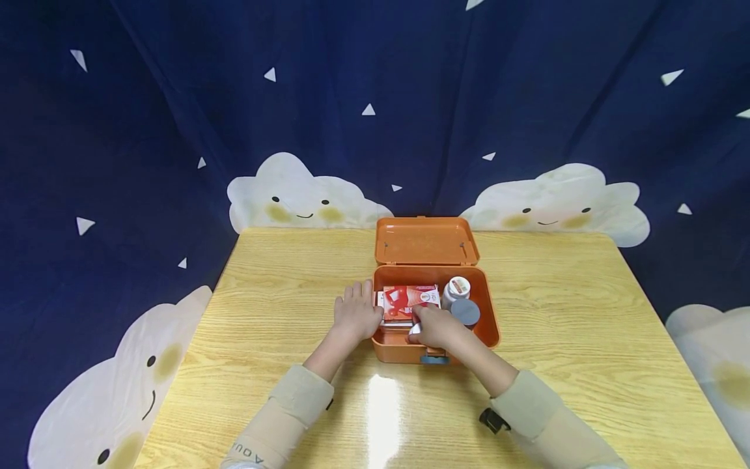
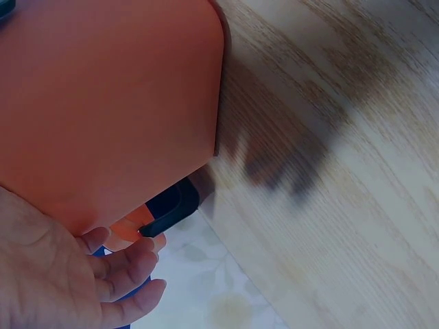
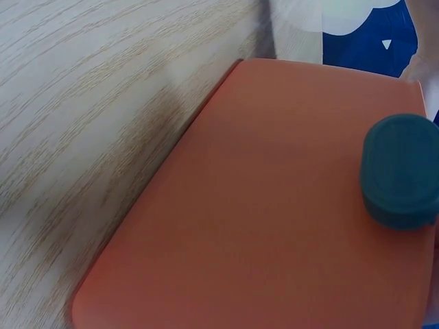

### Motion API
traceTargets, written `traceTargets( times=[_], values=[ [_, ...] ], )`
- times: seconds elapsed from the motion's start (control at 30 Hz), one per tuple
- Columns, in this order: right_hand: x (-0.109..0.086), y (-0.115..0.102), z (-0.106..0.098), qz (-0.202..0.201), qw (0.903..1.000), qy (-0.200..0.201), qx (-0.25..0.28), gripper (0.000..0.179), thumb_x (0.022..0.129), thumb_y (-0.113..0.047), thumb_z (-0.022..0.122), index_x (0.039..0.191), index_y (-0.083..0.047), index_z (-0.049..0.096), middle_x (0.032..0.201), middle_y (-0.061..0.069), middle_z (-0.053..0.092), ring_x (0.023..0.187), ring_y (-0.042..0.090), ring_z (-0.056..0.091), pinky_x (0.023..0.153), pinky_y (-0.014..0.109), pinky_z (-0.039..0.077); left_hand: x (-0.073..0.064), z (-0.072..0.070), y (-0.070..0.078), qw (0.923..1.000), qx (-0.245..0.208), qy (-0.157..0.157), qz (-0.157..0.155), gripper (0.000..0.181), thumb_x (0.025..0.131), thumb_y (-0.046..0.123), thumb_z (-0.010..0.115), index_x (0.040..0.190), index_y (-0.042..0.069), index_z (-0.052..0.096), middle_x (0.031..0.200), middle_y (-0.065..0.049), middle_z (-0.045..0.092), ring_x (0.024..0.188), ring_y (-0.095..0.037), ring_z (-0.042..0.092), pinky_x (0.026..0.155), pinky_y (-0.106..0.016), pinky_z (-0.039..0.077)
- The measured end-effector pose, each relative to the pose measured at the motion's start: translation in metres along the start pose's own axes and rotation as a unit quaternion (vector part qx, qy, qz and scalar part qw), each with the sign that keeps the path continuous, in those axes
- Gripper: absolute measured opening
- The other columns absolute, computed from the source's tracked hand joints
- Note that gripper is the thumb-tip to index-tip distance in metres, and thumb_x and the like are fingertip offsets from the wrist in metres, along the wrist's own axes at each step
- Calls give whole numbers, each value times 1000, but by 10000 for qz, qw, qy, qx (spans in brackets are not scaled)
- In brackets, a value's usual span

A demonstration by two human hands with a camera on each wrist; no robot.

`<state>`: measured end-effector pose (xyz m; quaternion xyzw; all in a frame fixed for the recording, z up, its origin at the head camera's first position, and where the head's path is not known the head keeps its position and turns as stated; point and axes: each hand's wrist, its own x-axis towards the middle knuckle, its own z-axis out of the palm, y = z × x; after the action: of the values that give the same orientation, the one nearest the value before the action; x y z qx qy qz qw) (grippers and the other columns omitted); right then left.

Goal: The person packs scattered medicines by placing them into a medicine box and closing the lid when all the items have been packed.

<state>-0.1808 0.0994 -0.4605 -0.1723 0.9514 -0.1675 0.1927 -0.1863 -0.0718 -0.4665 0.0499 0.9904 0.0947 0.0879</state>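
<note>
An orange lunchbox-style case (image 1: pixel 394 354) sits on the table with its lid (image 1: pixel 423 241) tipped back. My left hand (image 1: pixel 356 316) rests at the case's left rim, fingers extended; the left wrist view shows its loosely bent fingers beside the orange wall (image 2: pixel 116 116). Inside the case, my right hand (image 1: pixel 439 327) pinches a small white item (image 1: pixel 415 330), mostly hidden by the fingers. Next to it lies a red-and-white medicine box (image 1: pixel 404 297) on other packaging. A white bottle (image 1: pixel 458 286) and a grey-capped jar (image 1: pixel 465 312) stand on the right side of the case.
The wooden table (image 1: pixel 586 339) extends around the case. A dark teal latch (image 3: pixel 401 171) sticks out from the case's front. In the left wrist view, a dark handle (image 2: pixel 175 211) juts from its side. A navy curtain (image 1: pixel 328 78) with cloud prints hangs behind.
</note>
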Motion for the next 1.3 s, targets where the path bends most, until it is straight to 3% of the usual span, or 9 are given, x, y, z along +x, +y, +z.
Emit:
traceTargets(
  times=[0.33,0.53,0.63,0.73,0.9,1.1,1.3],
  values=[
    [-3,5,0,-293,9992,139,220,28,75,-27,72,77,-9,50,70,2,45,65,17,44,60,31,36,0,1,0,10000,29,-34,-32,46,88,31,44,125,5,32,115,-14,43,106,-29,40,84,-45,37],
    [-8,6,-9,-566,9940,731,590,27,79,-21,69,97,-5,57,85,7,55,79,20,51,73,37,44,0,1,0,10000,62,-55,-33,48,89,31,44,127,5,31,117,-15,43,108,-30,40,86,-46,37],
    [-12,7,-16,-852,9860,1229,737,26,80,-18,67,101,-5,57,92,9,57,84,22,53,77,40,45,0,1,0,10000,58,-60,-30,49,89,31,44,128,5,31,118,-15,43,109,-30,40,86,-46,37],
    [-14,8,-24,-1217,9719,1821,867,25,81,-14,67,102,-4,58,96,11,58,87,25,55,78,40,47,-1,1,0,10000,38,-48,-28,49,88,31,44,127,4,31,118,-15,43,109,-30,40,86,-46,37],
    [-16,15,-41,-1664,9512,2532,580,31,83,-17,66,110,-7,57,106,10,57,96,25,55,84,41,47,-1,0,0,10000,28,-42,-25,48,89,31,44,127,4,31,117,-15,44,108,-30,40,85,-46,37],
    [-9,35,-63,-2114,9313,2949,309,40,84,-19,64,120,-5,51,116,12,53,106,28,51,91,45,41,0,2,0,10000,-24,23,-48,48,88,31,45,126,5,32,115,-15,44,107,-30,40,84,-46,37],
    [1,58,-84,-2019,9273,3086,649,47,85,-17,63,127,-5,45,126,15,47,116,31,44,97,48,34,2,4,0,9999,-64,84,-69,46,87,30,46,124,5,34,113,-14,44,107,-30,40,85,-45,37]
  ],
)
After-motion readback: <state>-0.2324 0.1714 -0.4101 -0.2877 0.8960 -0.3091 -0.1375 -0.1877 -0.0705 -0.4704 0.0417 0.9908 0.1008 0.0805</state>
